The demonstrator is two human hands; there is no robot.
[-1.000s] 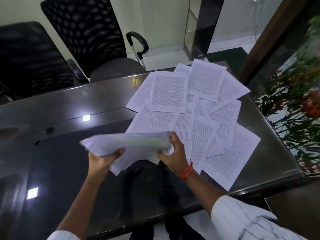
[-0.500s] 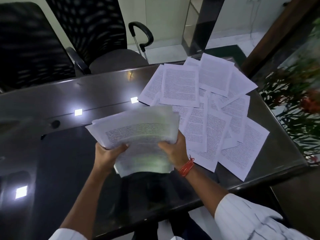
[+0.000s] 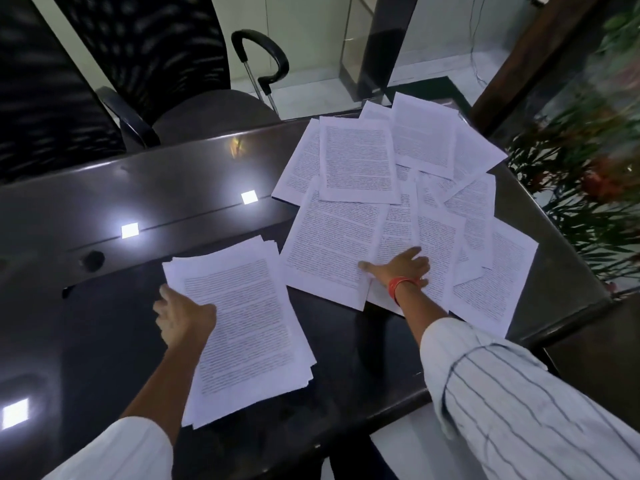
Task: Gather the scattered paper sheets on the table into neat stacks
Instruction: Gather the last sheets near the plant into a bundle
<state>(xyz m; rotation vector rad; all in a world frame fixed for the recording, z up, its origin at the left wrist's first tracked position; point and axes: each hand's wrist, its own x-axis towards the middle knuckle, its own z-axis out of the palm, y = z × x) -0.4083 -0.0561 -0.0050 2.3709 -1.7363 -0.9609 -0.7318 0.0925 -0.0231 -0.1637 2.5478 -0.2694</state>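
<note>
An office: a dark glossy desk (image 3: 207, 174) reflects square ceiling lights, two black mesh-backed swivel chairs (image 3: 145, 53) stand behind it, printed sheets (image 3: 356, 161) lie on top, and a glass partition (image 3: 581, 109) beside it shows plants.

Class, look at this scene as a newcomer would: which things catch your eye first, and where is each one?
First, the scattered paper sheets fanned across the right half of the dark glossy table, with the right hand spread flat on them. Next, the gathered stack lying near the front edge, the left hand on its left side.
</note>
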